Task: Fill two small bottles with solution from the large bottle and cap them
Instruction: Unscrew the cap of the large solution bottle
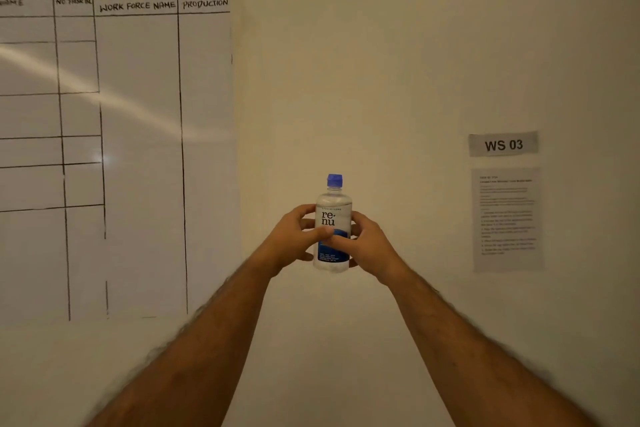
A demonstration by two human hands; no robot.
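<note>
At the far left, a whiteboard hangs on the wall, ruled into columns by hand with headings that read "WORK FORCE NAME" and "PRODUCTION"; a streak of glare crosses it.

Right of the board, both bare forearms reach up from the near edge toward the middle of the view. The left hand grips the large bottle from its left side, fingers curled round the body and the thumb laid across the front of the label. The right hand grips the same bottle from its right side, fingers wrapped behind it and the thumb crossing the blue part of the label, where it meets the left thumb.

The large bottle is held upright in the air between the two hands, in front of the bare wall, about level with the lower part of the whiteboard. It is clear, with a white and blue label reading "renu", and its blue cap is on.

Farther right, a grey sign marked "WS 03" is stuck to the wall, and just below it a printed sheet whose small text is too blurred to read.
</note>
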